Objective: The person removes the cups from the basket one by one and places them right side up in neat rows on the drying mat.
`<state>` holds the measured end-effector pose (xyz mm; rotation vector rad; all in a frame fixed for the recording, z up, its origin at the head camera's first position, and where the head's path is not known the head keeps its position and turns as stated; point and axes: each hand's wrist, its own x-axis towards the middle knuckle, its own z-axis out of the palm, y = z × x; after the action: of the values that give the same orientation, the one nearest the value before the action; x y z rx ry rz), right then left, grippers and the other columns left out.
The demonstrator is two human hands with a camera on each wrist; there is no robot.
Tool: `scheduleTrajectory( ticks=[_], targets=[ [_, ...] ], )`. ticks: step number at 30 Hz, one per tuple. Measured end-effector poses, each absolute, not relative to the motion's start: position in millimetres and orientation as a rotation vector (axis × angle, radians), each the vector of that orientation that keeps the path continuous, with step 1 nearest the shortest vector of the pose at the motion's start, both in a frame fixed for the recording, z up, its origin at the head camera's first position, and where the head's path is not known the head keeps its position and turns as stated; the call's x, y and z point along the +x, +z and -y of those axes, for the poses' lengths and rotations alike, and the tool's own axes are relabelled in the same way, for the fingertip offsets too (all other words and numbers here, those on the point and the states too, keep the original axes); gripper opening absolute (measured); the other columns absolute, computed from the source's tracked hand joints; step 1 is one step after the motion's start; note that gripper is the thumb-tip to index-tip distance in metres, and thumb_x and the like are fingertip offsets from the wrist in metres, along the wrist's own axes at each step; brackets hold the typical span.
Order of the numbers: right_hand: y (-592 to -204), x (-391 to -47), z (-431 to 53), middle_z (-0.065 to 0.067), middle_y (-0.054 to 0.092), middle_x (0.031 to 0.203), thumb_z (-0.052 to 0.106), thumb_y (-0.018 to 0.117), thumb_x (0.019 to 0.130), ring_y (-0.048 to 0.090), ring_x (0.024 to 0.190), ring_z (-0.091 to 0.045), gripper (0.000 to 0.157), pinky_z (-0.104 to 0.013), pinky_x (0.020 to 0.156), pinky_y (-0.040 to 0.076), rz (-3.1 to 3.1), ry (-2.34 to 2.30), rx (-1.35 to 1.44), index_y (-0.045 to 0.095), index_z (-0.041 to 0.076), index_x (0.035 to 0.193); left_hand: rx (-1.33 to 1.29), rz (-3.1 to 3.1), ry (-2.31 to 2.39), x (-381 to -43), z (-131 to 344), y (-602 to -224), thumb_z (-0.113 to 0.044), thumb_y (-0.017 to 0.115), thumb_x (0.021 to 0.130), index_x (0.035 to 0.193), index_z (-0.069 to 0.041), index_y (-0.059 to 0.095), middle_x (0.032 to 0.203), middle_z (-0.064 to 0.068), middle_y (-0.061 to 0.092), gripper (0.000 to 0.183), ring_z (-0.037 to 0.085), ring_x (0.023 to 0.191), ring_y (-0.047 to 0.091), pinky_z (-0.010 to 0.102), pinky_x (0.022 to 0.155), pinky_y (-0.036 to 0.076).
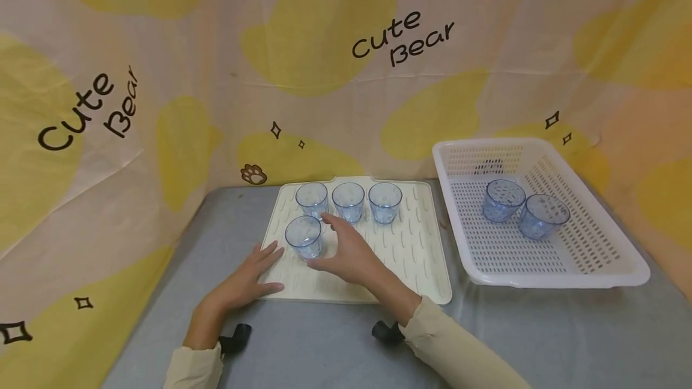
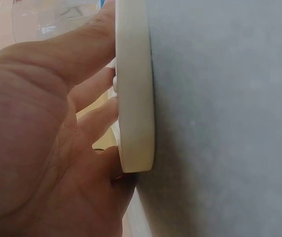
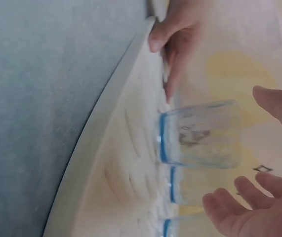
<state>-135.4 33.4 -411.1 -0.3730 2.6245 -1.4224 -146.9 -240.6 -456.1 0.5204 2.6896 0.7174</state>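
A clear bluish glass (image 1: 304,239) stands upright at the front left of a cream ridged drying mat (image 1: 373,269). Around its right side curves my right hand (image 1: 348,252); in the right wrist view, thumb and fingers are spread and apart from the glass (image 3: 200,136). My left hand (image 1: 245,278) rests with spread fingers on the mat's front left corner, and its thumb lies over the mat edge (image 2: 135,98) in the left wrist view. Behind the front glass, three similar glasses stand in a row: left (image 1: 312,198), middle (image 1: 348,202) and right (image 1: 385,203).
To the right of the mat, a white perforated plastic basket (image 1: 557,281) holds two more bluish glasses, one (image 1: 501,202) beside the other (image 1: 542,218). A grey cloth (image 1: 313,347) covers the table. Behind hangs a patterned curtain (image 1: 335,119).
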Motion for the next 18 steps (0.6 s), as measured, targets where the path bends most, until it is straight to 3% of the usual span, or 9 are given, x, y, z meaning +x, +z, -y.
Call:
scheduleTrajectory(
  ticks=[12, 18],
  targets=[
    [-409.5, -96.9, -101.6, 0.001, 0.045, 0.153, 0.034, 0.084, 0.078, 0.051, 0.135, -0.032, 0.086, -0.050, 0.108, 0.045, -2.645, -1.403, -0.329, 0.039, 0.027, 0.152, 0.532, -2.697, 0.722, -144.9, 240.2, -454.9, -0.039, 0.073, 0.088, 0.154, -0.007, 0.035, 0.164, 0.021, 0.022, 0.083, 0.053, 0.151, 0.002, 0.072, 0.116, 0.008],
    [-395.3, -86.6, -137.9, -0.002, 0.044, 0.154, 0.036, 0.084, 0.078, 0.053, 0.132, -0.037, 0.088, -0.054, 0.104, 0.047, -2.739, -1.361, -0.327, 0.037, 0.028, 0.152, 0.508, -2.697, 0.705, -144.6, 240.1, -454.8, -0.044, 0.071, 0.088, 0.156, -0.010, 0.033, 0.166, 0.018, 0.020, 0.084, 0.051, 0.152, 0.001, 0.071, 0.117, 0.008]
  ],
)
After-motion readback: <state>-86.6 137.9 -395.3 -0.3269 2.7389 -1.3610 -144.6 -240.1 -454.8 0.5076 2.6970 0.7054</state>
